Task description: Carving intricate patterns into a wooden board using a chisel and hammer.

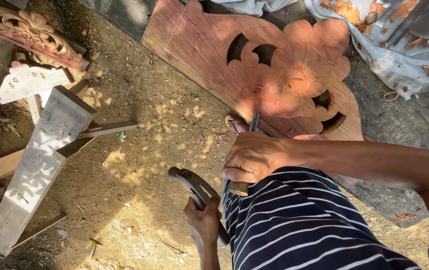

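Sunlit dirt ground (139, 150). Right hand (252, 159) clamped on wooden-handled steel chisel (247, 150), tip at 6 o'clock edge of carved reddish floral wood panel (274, 75); left hand (203, 222) gripping dark curved mallet (194, 187). Glancing strike likely to gouge carving.

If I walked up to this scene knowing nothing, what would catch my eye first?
Most likely the big reddish carved wooden panel lying on the ground at top centre, with flower outlines and cut-out holes. Just below it, the right hand grips a wooden-handled chisel whose blade points at the panel's edge, while the left hand holds a dark curved mallet. At left, pale wooden pieces lie on the dirt.
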